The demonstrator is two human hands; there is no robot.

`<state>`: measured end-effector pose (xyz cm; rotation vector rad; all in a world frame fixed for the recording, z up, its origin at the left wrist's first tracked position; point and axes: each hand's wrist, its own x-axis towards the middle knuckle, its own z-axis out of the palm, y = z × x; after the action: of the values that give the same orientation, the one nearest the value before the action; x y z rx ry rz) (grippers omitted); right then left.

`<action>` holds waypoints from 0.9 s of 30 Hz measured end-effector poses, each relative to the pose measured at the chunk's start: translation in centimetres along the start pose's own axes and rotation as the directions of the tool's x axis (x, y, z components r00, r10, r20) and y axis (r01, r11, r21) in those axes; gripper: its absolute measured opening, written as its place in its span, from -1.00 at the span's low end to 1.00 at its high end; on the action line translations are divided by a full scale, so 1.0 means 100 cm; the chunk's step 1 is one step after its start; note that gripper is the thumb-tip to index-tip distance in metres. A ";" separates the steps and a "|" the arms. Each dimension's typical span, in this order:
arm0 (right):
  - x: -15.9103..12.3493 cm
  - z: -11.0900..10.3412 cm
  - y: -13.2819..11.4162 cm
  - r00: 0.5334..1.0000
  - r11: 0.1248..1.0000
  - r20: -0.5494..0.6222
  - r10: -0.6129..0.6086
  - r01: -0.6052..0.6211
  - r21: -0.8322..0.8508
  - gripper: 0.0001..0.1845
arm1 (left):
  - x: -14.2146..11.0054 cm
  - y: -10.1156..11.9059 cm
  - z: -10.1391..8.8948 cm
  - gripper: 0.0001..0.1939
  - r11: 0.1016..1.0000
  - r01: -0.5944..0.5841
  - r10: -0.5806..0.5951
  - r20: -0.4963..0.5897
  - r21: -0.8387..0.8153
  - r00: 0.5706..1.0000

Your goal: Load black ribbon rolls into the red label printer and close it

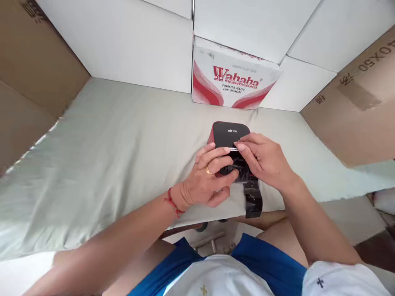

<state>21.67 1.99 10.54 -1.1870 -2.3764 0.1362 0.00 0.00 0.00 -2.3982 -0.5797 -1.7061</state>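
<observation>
A small box with a black top, white lettering and red sides rests on the pale green cloth. Its near part is covered by glossy black film, with a narrow white strip along the film's edge. My left hand lies across the film and the box's left front, fingers spread and touching. At the box's right side, my right hand has thumb and forefinger pinched close to the white strip; what lies between them is hidden. A black shiny strip hangs from the box toward the cloth's near edge.
Pale green cloth covers the surface. White cartons and a red-and-white water carton stand along the back. Brown cardboard boxes flank both sides, left and right. My legs are below the near edge.
</observation>
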 end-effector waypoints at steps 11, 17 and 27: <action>-0.014 0.010 0.004 0.994 0.999 -0.107 -0.021 0.024 0.023 -0.55 | -0.003 -0.025 -0.009 -0.59 0.765 0.488 -0.489 0.114 -0.420 0.865; -0.023 0.018 0.004 0.976 0.997 -0.218 -0.016 0.034 0.076 -0.70 | -0.005 -0.027 -0.006 -0.57 0.696 0.541 -0.529 0.171 -0.472 0.831; -0.090 0.031 -0.029 0.938 0.992 -0.327 -0.116 0.125 0.004 -0.63 | -0.010 -0.044 -0.001 0.15 0.308 0.758 -0.694 0.409 -0.575 0.592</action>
<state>22.71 -6.42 5.38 -0.9639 -2.1390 -0.0674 -2.05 3.78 -1.38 -2.9719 -1.4758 -2.5876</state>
